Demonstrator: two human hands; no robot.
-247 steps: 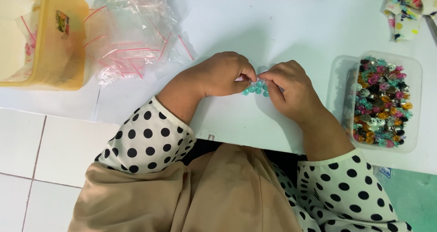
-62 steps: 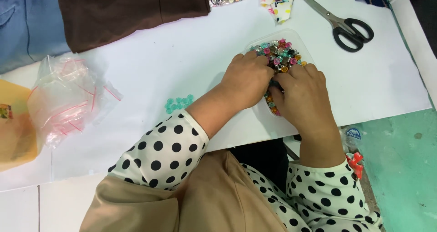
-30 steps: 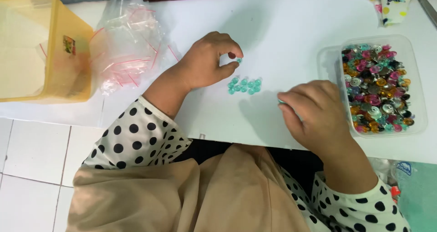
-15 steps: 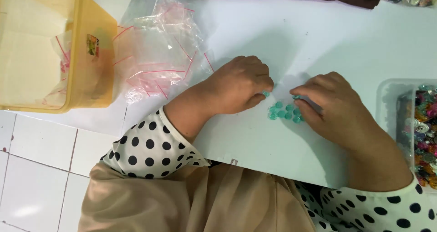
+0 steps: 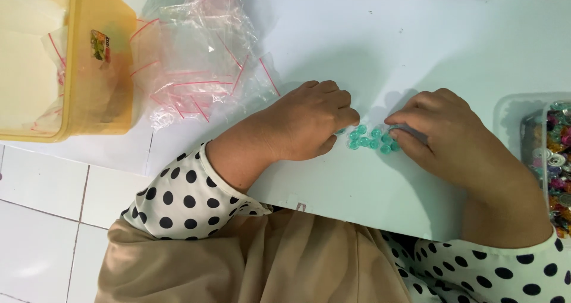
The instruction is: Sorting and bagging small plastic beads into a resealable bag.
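A small cluster of teal beads [image 5: 372, 139] lies on the white table [image 5: 416, 47], near its front edge and roughly midway between the two hands; about nine or ten beads show, though a few are partly hidden by fingertips, so the count is not exact. The left hand [image 5: 309, 121] rests knuckles-up just left of the cluster, its fingers curled in and their tips touching the leftmost beads; whether it pinches one cannot be told. The right hand [image 5: 443, 133] lies just right of the cluster, fingers bent with thumb and forefinger drawn together at the rightmost beads, seemingly nipping one, though the bead itself is not clear. Between and beyond the hands, toward the far side, the table is bare white, with open room. The near edge of the table runs just below the beads, and past it lies the person's lap. At the right edge of the view stands one clear plastic tray [image 5: 517, 110] holding many mixed coloured beads, cut off by the frame. To the far left lies a loose heap of clear zip bags [image 5: 196, 53] with red seal strips, too crumpled to count, and left of that one yellow plastic box [image 5: 95, 65] overhangs the table's left edge above a white tiled floor [image 5: 41, 220].
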